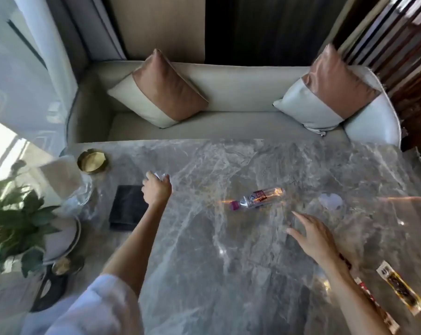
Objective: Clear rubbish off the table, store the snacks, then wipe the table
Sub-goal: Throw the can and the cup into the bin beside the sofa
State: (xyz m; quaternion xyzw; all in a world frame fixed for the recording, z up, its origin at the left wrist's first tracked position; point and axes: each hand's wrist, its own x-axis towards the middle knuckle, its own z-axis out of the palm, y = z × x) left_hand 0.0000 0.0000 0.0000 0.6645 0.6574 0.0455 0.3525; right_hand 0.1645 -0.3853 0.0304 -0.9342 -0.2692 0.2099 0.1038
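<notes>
- We see the left hand (156, 189) reached far out over the grey veined marble table (204, 262), arm nearly straight, a white sleeve (96, 305) bunched at the elbow.
- Its fingers are curled closed around a crumpled white wad of paper (157, 175) that shows just beyond the knuckles, near the table's far left part.
- Just beside that hand, on its left, lies a dark square folded cloth (127, 209), flat on the marble.
- Further left we note a round brass dish (91, 161) near the far edge and a leafy green plant (16, 218) at the left edge.
- The right hand (313, 235) hovers low over the table's right half, palm down, fingers spread wide and holding nothing.
- A clear plastic bottle with a purple cap (257, 199) lies on its side near the table's middle, beyond the right hand and apart from it.
- A small pale scrap (331, 201) lies to the right of the bottle.
- By the right forearm, near the table's near right corner, lie two long wrapped snack sticks: one with a clear and yellow wrapper (400, 290), one red and white (373, 301) partly under the arm.
- Behind the table stands a pale sofa (241, 93) with two cushions.
</notes>
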